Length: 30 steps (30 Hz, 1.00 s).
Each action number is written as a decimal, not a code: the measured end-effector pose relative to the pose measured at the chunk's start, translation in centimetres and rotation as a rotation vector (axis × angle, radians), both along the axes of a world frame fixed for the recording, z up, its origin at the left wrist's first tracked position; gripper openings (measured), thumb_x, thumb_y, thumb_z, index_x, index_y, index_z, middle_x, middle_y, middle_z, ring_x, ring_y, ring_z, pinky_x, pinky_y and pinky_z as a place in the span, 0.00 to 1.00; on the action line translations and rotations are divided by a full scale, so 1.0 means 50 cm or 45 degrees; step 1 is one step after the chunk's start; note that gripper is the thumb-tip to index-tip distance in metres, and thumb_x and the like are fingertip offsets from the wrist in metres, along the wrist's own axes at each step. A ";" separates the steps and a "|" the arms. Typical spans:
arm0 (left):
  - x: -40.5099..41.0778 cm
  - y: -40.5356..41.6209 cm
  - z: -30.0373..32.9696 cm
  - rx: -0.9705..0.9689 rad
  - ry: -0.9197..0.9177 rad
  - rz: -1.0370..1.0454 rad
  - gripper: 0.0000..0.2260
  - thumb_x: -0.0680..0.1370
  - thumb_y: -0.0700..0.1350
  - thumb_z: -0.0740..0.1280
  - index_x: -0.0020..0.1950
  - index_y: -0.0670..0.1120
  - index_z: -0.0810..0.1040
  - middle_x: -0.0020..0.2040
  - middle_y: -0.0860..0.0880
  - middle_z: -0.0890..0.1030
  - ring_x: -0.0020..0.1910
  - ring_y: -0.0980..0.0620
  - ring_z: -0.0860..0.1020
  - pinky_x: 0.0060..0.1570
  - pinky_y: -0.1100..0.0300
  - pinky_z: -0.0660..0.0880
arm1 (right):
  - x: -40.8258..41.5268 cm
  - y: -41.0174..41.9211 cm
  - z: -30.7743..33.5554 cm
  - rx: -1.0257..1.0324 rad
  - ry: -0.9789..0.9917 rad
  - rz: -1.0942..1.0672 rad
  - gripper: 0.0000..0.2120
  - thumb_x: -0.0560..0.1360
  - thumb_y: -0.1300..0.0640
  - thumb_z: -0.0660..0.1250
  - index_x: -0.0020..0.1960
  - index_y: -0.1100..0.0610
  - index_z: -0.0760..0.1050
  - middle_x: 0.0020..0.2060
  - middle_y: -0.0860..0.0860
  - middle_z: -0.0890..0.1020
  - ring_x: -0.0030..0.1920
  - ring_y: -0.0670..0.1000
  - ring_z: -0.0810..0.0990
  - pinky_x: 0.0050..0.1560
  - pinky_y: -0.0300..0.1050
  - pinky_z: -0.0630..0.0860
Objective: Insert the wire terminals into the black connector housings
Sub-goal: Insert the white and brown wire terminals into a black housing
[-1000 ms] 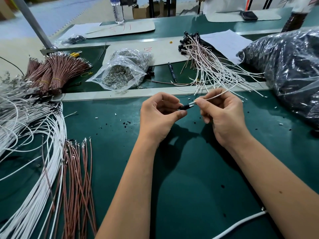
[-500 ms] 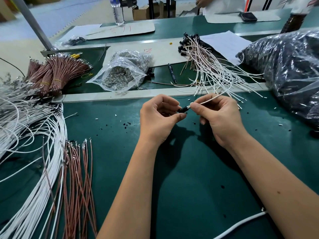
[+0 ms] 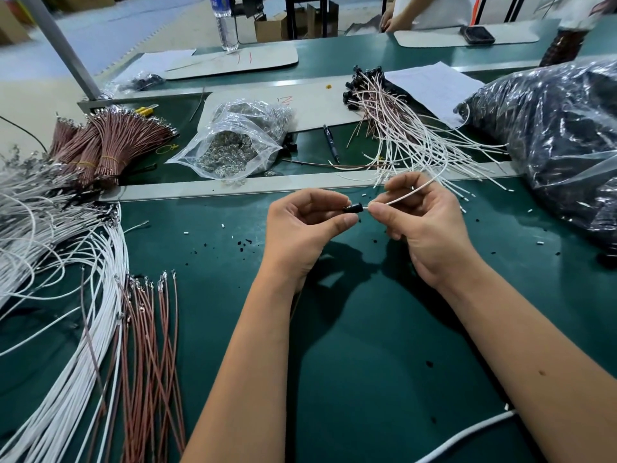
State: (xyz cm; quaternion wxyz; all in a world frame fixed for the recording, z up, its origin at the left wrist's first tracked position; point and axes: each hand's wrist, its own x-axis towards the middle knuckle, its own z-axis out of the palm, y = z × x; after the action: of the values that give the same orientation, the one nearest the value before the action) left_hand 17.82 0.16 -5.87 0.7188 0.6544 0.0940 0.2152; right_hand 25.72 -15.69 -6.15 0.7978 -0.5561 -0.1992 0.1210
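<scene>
A: Step in hand? 
B: Insertion: left hand pinches small black plastic connector housing; right hand pinches thin white wire at its mouth, above the green mat. 
A: Next? 
B: Probably pushing straight until seated.

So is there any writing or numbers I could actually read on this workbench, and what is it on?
Nothing reads clearly.
Red marks on the near cardboard sheet: handwritten, maybe a letter, not readable.
Red strokes on the far cardboard sheet: two or three lines, no clear number.
Label on the water bottle: blue, too blurred.
Mark on the pen: a small white sign, too small to read.
Paper sheet: no print visible.
</scene>
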 end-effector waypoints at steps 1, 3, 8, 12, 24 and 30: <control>0.000 0.000 0.000 -0.015 0.021 -0.007 0.10 0.68 0.31 0.78 0.47 0.38 0.84 0.45 0.41 0.87 0.43 0.50 0.84 0.47 0.62 0.80 | -0.001 0.000 0.002 -0.002 -0.005 -0.005 0.17 0.68 0.64 0.79 0.50 0.54 0.75 0.37 0.48 0.85 0.34 0.43 0.80 0.30 0.34 0.71; -0.001 0.000 0.001 -0.031 0.057 -0.028 0.09 0.69 0.31 0.78 0.47 0.37 0.85 0.45 0.39 0.87 0.43 0.50 0.84 0.48 0.62 0.80 | -0.001 -0.002 0.003 -0.008 -0.026 -0.015 0.17 0.68 0.65 0.79 0.50 0.53 0.76 0.38 0.48 0.85 0.37 0.44 0.81 0.31 0.35 0.72; -0.004 -0.001 0.004 0.023 0.079 -0.070 0.08 0.69 0.30 0.78 0.44 0.40 0.84 0.44 0.40 0.87 0.42 0.50 0.84 0.47 0.61 0.80 | -0.007 -0.001 0.005 -0.020 -0.114 -0.045 0.16 0.68 0.62 0.79 0.50 0.55 0.76 0.40 0.49 0.85 0.41 0.46 0.82 0.37 0.38 0.76; -0.005 0.003 0.005 0.047 0.079 -0.066 0.09 0.69 0.31 0.79 0.44 0.42 0.85 0.42 0.43 0.87 0.41 0.52 0.84 0.45 0.63 0.79 | -0.009 0.002 0.006 -0.018 -0.125 -0.030 0.13 0.67 0.62 0.78 0.48 0.57 0.77 0.39 0.50 0.85 0.40 0.48 0.84 0.38 0.39 0.80; -0.004 0.003 0.003 0.058 0.062 -0.062 0.10 0.68 0.33 0.79 0.42 0.46 0.86 0.41 0.44 0.87 0.40 0.52 0.84 0.44 0.64 0.78 | -0.001 0.005 -0.006 -0.114 -0.133 -0.075 0.09 0.70 0.64 0.78 0.43 0.59 0.78 0.31 0.53 0.83 0.31 0.50 0.81 0.30 0.39 0.75; -0.004 -0.003 0.004 0.005 0.081 -0.033 0.09 0.69 0.32 0.79 0.42 0.45 0.85 0.39 0.44 0.86 0.38 0.53 0.83 0.43 0.63 0.79 | 0.000 0.005 -0.009 -0.118 -0.150 -0.108 0.08 0.72 0.66 0.78 0.43 0.60 0.78 0.33 0.51 0.84 0.32 0.48 0.81 0.31 0.38 0.74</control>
State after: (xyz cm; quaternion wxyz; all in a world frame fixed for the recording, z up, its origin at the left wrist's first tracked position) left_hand 17.61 0.01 -5.65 0.7169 0.6634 0.1081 0.1851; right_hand 25.72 -15.43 -6.59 0.7625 -0.6065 -0.2163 0.0634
